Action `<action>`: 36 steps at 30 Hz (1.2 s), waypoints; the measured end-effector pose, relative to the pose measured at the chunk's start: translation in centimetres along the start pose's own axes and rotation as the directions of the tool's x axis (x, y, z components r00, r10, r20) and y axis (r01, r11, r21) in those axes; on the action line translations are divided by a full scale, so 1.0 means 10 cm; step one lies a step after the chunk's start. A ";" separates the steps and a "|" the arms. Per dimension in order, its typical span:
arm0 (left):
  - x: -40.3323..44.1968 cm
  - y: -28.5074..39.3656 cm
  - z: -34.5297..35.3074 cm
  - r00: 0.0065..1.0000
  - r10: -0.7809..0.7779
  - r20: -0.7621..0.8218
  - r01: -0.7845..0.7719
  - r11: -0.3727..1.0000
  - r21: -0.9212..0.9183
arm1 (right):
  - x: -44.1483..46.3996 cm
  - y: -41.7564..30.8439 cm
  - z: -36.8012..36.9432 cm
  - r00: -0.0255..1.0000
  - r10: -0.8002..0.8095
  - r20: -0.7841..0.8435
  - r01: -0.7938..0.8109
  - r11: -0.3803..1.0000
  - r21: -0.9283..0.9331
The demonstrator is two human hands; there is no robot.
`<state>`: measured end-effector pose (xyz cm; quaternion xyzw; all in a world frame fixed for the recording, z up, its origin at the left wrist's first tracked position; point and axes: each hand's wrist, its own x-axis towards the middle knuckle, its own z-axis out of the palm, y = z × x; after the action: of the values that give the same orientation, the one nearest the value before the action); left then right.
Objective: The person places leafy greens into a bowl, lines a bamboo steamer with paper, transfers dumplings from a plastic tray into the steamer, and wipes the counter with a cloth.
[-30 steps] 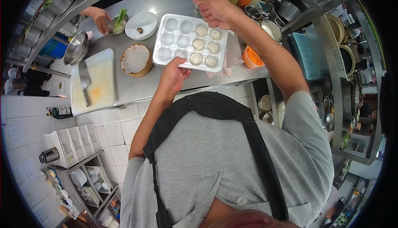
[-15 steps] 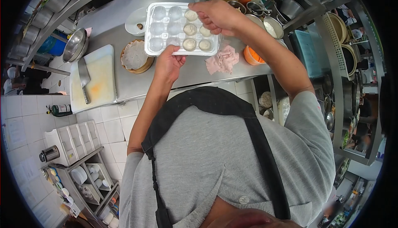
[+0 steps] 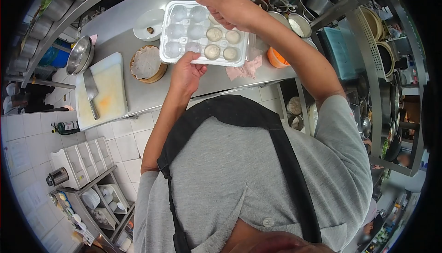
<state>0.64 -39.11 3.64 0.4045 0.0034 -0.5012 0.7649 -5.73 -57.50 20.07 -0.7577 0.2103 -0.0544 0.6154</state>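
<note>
Left hand (image 3: 189,72) clamped on the six o'clock edge of a tray (image 3: 195,31), right hand (image 3: 232,10) over one o'clock, hold unclear, dough balls (image 3: 214,34) at four, steamer basket (image 3: 158,76) at eight, bare counter (image 3: 162,89) at seven

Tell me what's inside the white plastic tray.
Four pale round pieces show fully in the tray, a fifth only partly. The right hand covers the far right corner cup, hiding its contents.

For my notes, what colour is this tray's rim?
The tray's rim is white, clearest in head view.
</note>
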 end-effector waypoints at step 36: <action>-0.21 -0.36 -0.23 0.995 -0.089 0.042 0.092 0.994 -0.059 | -0.50 2.40 -1.83 0.916 0.015 -0.401 -0.363 0.456 -0.813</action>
<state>-2.26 -36.68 0.81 0.3706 0.0219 -0.5429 0.7533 -22.58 -75.93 2.37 -0.9136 0.3945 0.0016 0.0986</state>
